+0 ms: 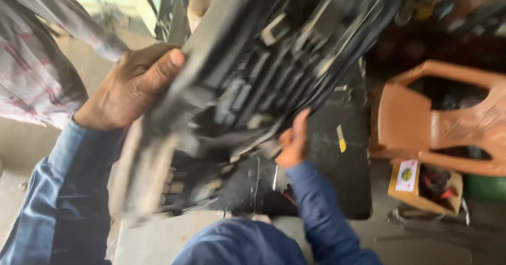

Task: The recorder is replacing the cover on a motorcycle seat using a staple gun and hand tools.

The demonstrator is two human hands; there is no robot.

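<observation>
Left hand (126,88) gripping the upper edge of a large black ribbed panel (253,70) (blurred), right hand (292,143) supporting its lower edge, tilted above the dark bench (342,180); lifting stage, demanding steady two-handed control.

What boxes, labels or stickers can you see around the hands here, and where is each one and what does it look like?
Cardboard box: on the floor at right, under the orange plastic chair; brown, open-topped, with dark and red items inside.
Label: on the box's near-left face; white rectangle with a round yellow and green mark.
Yellow tag: small strip on the black table, right of the right hand.
No screens or signs in view.
</observation>
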